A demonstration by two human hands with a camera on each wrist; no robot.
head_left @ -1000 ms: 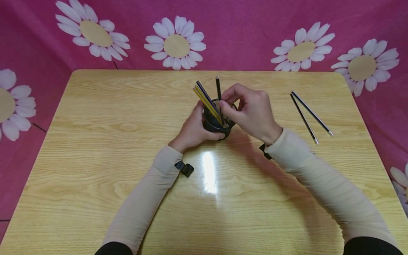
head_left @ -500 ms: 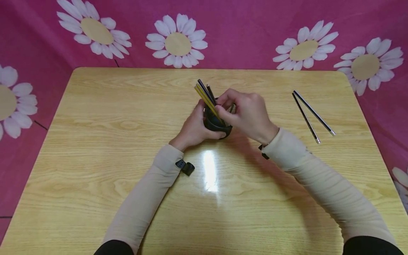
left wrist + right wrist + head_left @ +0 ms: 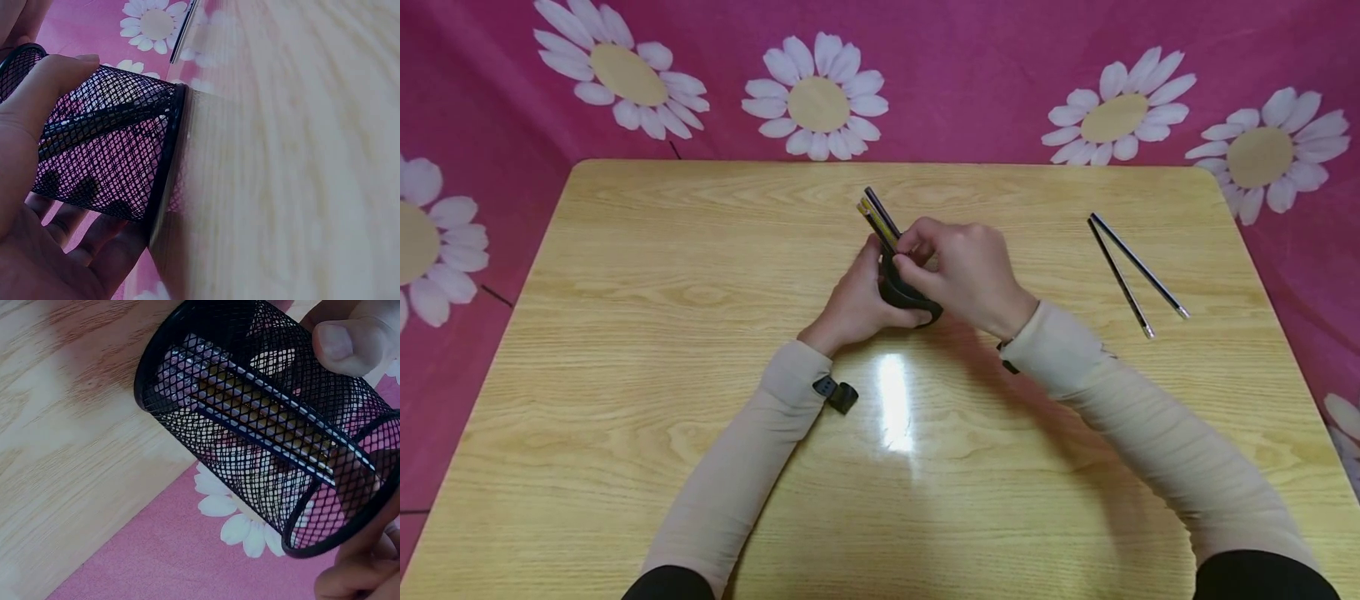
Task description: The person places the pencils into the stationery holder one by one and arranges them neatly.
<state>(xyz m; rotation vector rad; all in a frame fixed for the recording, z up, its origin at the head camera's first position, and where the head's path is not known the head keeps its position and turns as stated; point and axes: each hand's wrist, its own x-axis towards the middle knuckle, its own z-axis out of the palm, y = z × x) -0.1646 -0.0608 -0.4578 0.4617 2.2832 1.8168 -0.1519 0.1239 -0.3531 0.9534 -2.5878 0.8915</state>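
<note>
My left hand (image 3: 856, 302) grips a black mesh pencil cup (image 3: 901, 292), thumb on the near side. In the left wrist view the fingers wrap the mesh (image 3: 112, 144). Several pencils lean left inside it: yellow ones, a dark one (image 3: 880, 208) behind them and a black pencil (image 3: 876, 227) in front. Over the rim, my right hand (image 3: 973, 271) pinches the black pencil between thumb and fingers. The right wrist view shows the pencils' lower ends through the mesh (image 3: 250, 419). The right hand hides part of the cup's opening in the head view.
Two loose pencils, a black one (image 3: 1120, 275) and a dark blue one (image 3: 1142, 265), lie in a narrow V at the right of the wooden table (image 3: 625, 333). A pink cloth with daisies (image 3: 962, 83) hangs behind the table's far edge.
The black pencil has tipped from upright to leaning left against the other pencils. My right hand moved left and slightly down with it. The left hand keeps its grip on the cup.
</note>
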